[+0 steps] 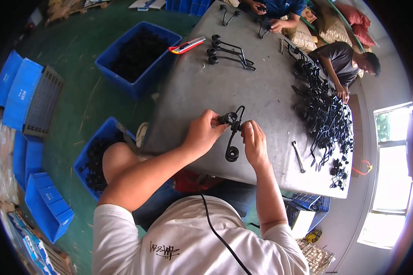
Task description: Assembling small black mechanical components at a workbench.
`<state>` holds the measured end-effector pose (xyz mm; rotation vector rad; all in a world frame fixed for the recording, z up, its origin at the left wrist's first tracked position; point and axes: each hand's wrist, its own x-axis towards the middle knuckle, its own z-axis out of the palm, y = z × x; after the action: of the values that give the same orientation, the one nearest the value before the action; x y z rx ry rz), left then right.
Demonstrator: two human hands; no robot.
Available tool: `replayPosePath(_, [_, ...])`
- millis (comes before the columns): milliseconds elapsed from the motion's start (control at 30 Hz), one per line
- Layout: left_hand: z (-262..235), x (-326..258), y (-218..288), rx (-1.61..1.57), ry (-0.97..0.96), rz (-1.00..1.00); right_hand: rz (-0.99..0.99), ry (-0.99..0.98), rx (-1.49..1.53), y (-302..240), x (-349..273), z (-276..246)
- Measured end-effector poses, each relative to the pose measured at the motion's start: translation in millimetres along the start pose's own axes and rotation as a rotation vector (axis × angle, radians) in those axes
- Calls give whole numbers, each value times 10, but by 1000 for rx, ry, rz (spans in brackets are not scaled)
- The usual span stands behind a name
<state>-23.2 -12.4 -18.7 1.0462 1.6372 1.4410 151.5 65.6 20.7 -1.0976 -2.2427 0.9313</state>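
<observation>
Over the near part of the grey table [179,98], both my hands are closed at a black bent-rod bracket [229,140] with a round rubber bushing [232,154] at its lower end. My left hand [203,133] pinches a black ring-shaped rubber piece [224,120] at the bracket's left side. On the other side, the fingers of my right hand [256,143] press together on the bracket near its middle. Farther up the table lie several similar brackets [234,55] with round bushings. A wrench [298,156] rests to the right of my right hand.
A long heap of black brackets [323,107] covers the table's right side. A red utility knife [186,45] lies at the left edge. Blue bins [134,87] of black parts stand on the floor left. Two people work at the far and right sides, one handling a bracket [263,31].
</observation>
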Motion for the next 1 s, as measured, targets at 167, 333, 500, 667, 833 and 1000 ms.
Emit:
replayPosePath(167, [1,-10,-51,2,30,35,-181,153,-190,-74,-29,105])
replayPosePath(333, [42,14,-47,-57,-7,-11,-153,106,-169,26,-51,148])
replayPosePath(500, [52,-43,-80,193,69,181,327,-47,317,76,-88,188])
replayPosePath(667, [19,-98,-62,129,51,155,323,-153,271,144,-204,-57])
replayPosePath(833, [-12,-37,-52,172,98,95,318,348,-851,1080,-614,-916])
replayPosePath(1000, [66,42,-45,241,112,156,527,73,-1281,1758,-920,-1525])
